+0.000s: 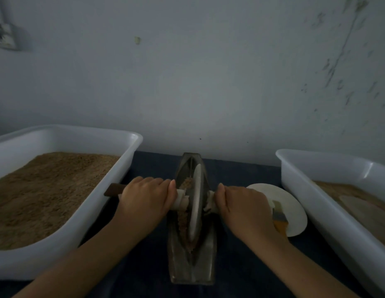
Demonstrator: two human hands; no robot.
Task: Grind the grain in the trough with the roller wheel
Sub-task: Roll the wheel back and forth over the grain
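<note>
A narrow dark metal trough (192,269) lies lengthways on the dark table, pointing at the wall. Brown grain (184,218) fills its groove on the left of the wheel. The grey roller wheel (197,203) stands on edge in the groove, about mid-length. Its wooden axle handle (113,189) sticks out to both sides, wrapped in pale cloth near the wheel. My left hand (144,198) grips the left side of the handle. My right hand (241,208) grips the right side, close to the wheel.
A white tub (133,136) heaped with brown grain stands at the left. Another white tub (294,160) with some grain stands at the right. A white plate (294,203) holding a brush (279,216) lies just right of my right hand. A grey wall rises behind.
</note>
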